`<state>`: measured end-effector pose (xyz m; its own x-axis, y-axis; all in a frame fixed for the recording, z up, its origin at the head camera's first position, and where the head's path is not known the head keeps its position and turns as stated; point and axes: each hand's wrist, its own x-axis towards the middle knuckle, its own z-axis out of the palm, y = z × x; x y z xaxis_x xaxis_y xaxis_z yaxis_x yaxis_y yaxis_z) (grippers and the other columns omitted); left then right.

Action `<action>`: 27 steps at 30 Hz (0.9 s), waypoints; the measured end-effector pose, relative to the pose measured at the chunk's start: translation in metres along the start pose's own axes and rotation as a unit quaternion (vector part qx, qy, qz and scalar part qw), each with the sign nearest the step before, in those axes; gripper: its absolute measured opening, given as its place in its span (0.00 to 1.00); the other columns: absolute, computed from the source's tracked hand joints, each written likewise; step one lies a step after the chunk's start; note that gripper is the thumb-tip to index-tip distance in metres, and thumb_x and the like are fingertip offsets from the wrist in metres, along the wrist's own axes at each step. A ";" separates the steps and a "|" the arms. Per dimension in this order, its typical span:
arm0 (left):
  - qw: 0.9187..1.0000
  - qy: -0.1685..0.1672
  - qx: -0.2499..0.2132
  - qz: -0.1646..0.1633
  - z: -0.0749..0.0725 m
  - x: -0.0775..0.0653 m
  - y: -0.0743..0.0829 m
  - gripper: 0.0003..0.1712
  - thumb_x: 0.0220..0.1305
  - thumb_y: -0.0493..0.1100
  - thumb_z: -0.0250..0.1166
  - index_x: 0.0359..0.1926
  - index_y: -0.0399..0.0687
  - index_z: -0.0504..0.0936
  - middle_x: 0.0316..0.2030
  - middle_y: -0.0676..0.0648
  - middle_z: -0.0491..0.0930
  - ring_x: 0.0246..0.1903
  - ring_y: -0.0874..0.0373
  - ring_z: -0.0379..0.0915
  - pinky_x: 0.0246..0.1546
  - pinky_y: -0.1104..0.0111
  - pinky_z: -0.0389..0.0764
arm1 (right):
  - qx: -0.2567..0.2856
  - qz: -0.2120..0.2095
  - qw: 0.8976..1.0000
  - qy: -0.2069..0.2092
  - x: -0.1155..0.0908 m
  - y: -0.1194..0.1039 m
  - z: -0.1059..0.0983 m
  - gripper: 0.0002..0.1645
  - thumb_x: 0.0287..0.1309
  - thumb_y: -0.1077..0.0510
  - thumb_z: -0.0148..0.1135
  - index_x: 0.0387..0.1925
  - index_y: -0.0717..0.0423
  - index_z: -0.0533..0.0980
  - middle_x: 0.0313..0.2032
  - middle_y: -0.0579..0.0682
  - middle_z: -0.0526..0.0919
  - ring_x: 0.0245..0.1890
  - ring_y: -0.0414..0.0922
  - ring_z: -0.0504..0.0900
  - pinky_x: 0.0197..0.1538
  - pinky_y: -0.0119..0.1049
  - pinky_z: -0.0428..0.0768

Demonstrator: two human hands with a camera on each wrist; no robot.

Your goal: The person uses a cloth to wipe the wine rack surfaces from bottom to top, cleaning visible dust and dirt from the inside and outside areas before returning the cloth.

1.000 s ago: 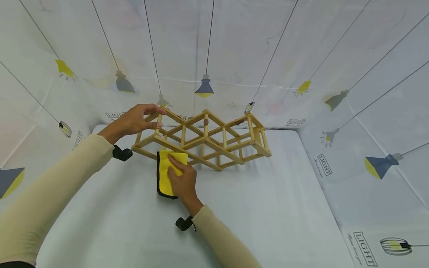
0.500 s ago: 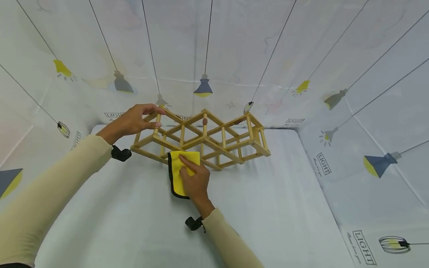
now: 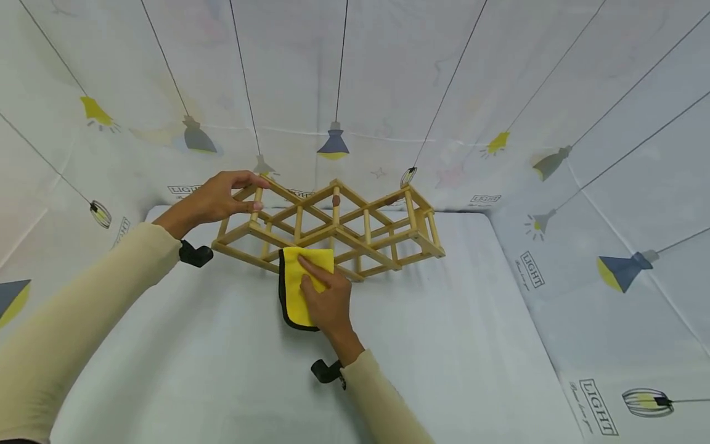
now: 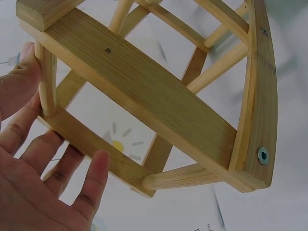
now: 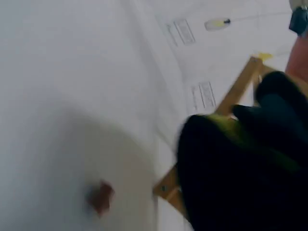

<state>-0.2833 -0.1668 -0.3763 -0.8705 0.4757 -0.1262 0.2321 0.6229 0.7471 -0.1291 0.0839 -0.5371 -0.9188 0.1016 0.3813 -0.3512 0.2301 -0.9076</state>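
Observation:
A folding lattice rack (image 3: 360,245) of pale wooden slats and round dowels stands across the far part of the white surface. My left hand (image 3: 224,197) holds its left end, thumb and fingers about an upright dowel; the left wrist view shows the thumb (image 4: 21,86) beside that dowel, with the other fingers behind and below. In my right hand (image 3: 331,302) is a folded yellow cloth (image 3: 294,290) with black edging, pressed against the rack's lower front slat. The right wrist view is dark and blurred; only a yellow patch of cloth (image 5: 226,126) and some slats (image 5: 238,89) show.
Under the rack lies a white tabletop (image 3: 222,364) with rounded far corners. Pale wall sheeting (image 3: 288,74) printed with hanging lamps encloses it at the back and sides. Black wrist cameras (image 3: 195,253) sit at both cuffs.
My right hand and the cloth have moved to the right along the rack's front, mostly in the first half second. The left hand keeps its hold. The head view has shifted slightly.

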 end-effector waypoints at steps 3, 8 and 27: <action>1.000 -0.007 -0.007 0.002 0.002 0.001 0.001 0.28 0.73 0.44 0.71 0.69 0.47 0.77 0.80 0.38 0.63 0.83 0.35 0.50 0.78 0.28 0.50 | -0.035 0.045 0.998 0.019 0.002 0.007 -0.012 0.23 0.67 0.63 0.66 0.57 0.37 0.87 0.56 0.45 0.90 0.27 0.39 0.82 0.29 0.32 0.85; 1.000 -0.009 -0.005 0.010 0.000 0.001 0.002 0.28 0.72 0.44 0.72 0.69 0.46 0.77 0.80 0.37 0.64 0.82 0.34 0.50 0.77 0.28 0.50 | -0.105 0.159 0.979 0.066 -0.014 0.027 -0.037 0.23 0.63 0.61 0.67 0.53 0.30 0.88 0.53 0.46 0.90 0.22 0.41 0.77 0.24 0.31 0.78; 1.000 -0.009 0.002 0.006 0.001 -0.004 0.004 0.27 0.74 0.46 0.70 0.69 0.47 0.76 0.81 0.37 0.62 0.83 0.35 0.49 0.77 0.27 0.50 | -0.042 0.144 0.987 0.058 -0.008 0.033 -0.055 0.23 0.69 0.60 0.65 0.57 0.30 0.86 0.60 0.42 0.87 0.38 0.42 0.84 0.39 0.30 0.84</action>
<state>-0.2790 -0.1658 -0.3737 -0.8595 0.4947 -0.1285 0.2451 0.6196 0.7456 -0.1235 0.1441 -0.5602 -0.9499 0.2831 0.1325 -0.0587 0.2546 -0.9653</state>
